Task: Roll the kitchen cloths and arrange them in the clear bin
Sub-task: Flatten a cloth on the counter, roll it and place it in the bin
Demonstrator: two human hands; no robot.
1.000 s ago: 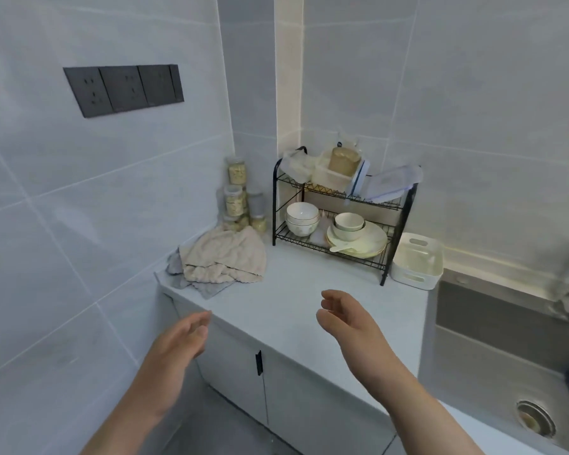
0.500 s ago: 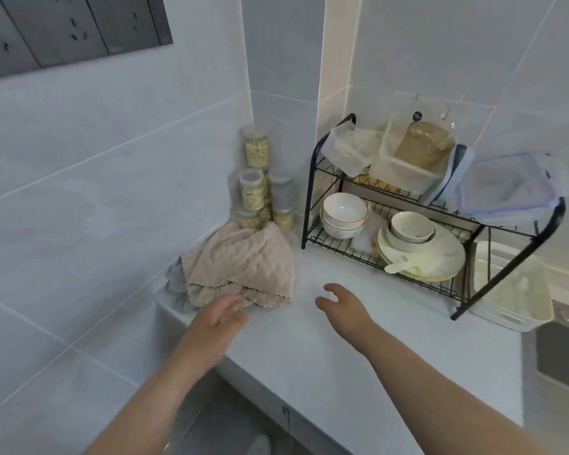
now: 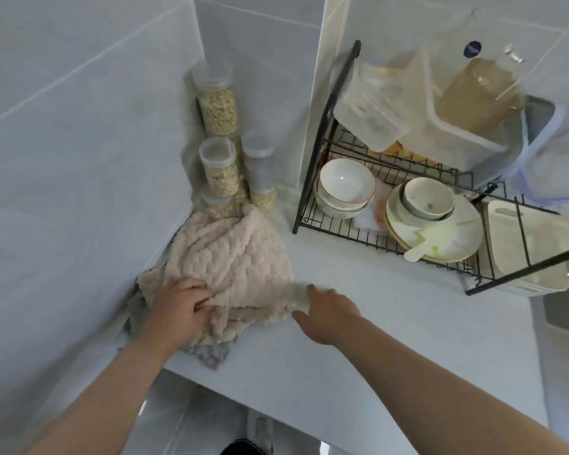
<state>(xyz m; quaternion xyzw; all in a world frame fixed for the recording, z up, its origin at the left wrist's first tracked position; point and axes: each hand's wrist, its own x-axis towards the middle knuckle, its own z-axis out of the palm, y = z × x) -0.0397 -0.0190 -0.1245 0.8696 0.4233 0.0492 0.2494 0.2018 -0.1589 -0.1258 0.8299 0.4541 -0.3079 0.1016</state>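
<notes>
Though crumpled, cloth point(image 3: 230, 257) apex toward jars point(image 3: 220, 165)

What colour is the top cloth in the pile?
The top cloth is beige, with a quilted texture; head view.

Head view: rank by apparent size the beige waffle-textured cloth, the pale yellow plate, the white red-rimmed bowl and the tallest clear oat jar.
1. beige waffle-textured cloth
2. pale yellow plate
3. white red-rimmed bowl and tallest clear oat jar: these look alike, so not ranked; the jar stands farther back.
</notes>
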